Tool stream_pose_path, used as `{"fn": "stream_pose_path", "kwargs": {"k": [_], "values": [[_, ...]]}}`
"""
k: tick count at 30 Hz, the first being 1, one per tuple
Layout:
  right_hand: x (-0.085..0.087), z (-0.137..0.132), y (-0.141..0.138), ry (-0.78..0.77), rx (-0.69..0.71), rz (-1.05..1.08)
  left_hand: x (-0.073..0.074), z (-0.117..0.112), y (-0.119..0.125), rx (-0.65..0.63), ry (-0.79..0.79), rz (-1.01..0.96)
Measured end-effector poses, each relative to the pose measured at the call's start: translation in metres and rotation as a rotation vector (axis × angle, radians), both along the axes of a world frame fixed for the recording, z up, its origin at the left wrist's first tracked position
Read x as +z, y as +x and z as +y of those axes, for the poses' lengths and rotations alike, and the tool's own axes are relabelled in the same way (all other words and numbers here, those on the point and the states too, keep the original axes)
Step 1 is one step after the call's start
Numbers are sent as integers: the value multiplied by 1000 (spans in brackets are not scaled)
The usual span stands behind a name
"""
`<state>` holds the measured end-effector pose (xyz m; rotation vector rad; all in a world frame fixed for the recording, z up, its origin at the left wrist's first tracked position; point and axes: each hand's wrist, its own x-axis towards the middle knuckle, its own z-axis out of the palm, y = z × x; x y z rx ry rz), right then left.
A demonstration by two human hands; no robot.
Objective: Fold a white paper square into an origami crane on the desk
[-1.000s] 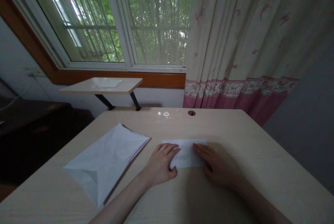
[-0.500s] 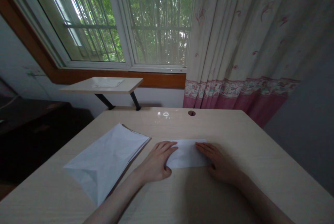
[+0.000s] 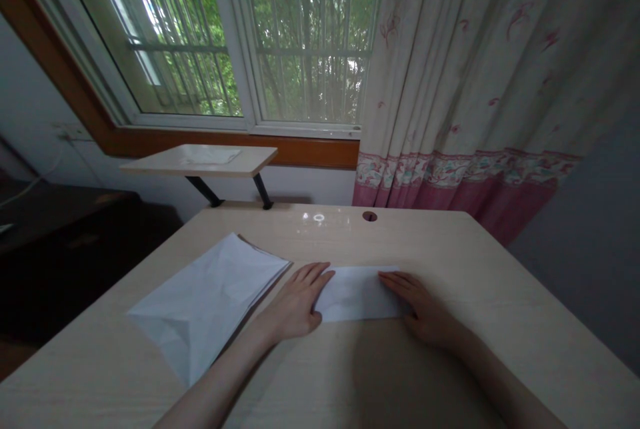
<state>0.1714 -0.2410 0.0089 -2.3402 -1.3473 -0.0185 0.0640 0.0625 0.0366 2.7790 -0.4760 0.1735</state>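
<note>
A small white rectangle of paper (image 3: 357, 293), possibly folded, lies flat on the desk between my hands. At its left end rests my left hand (image 3: 299, 301), fingers stretched out and touching the paper's edge, thumb toward the near corner. My right hand (image 3: 419, 305) lies on the right end, its fingers extended over the paper and covering that edge. Neither hand grips anything. To the left of my left hand is a stack of larger white paper sheets (image 3: 210, 295), creased on top, with my left forearm passing over its near corner.
The pale wooden desk (image 3: 320, 362) has a round cable hole (image 3: 369, 216) near its far edge. A raised shelf (image 3: 250, 161) on black legs stands at the back left, bearing a white paper item (image 3: 210, 154). Behind are a barred window and a patterned curtain (image 3: 450, 169).
My left hand has slid slightly left and away toward the paper's left edge, uncovering more of it. The right hand stays nearly in place. The whole view has shifted slightly.
</note>
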Motion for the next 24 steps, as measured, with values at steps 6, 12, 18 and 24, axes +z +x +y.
{"fn": "stream_pose_path", "kwargs": {"k": [6, 12, 18, 24], "values": [[-6, -3, 7, 120, 13, 71, -5, -1, 3, 48, -11, -22], [-11, -5, 15, 251, -79, 89, -9, -5, 6, 130, -102, -55], [-19, 4, 19, 166, -238, 67, -10, -9, 7, 96, -104, -63], [-21, 7, 14, 94, -301, 75, -10, -12, 9, 200, -137, -102]]}}
